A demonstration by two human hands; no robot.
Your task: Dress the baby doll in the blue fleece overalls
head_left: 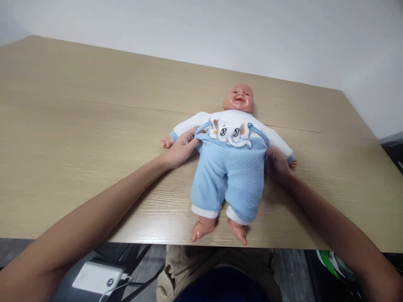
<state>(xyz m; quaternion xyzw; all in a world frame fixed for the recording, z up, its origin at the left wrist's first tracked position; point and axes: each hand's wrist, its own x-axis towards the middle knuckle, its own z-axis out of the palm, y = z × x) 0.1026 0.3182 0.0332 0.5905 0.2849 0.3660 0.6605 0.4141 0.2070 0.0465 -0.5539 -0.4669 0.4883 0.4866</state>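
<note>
A baby doll (238,97) lies on its back on the wooden table, head away from me and bare feet near the front edge. It wears a white top and light blue fleece overalls (228,167) with an embroidered elephant face (231,133) on the chest. My left hand (185,147) pinches the overalls at the waist on the left side, thumb on top. At the opposite side of the waist, my right hand (277,162) grips the fabric, its fingers partly hidden behind the doll's side. Both doll arms stretch outward.
The wooden table (94,126) spreads wide around the doll, with a pale wall behind it. Below the front edge, a white power bank (97,277) with a cable lies at the left, and a green and white round object (330,264) sits at the right.
</note>
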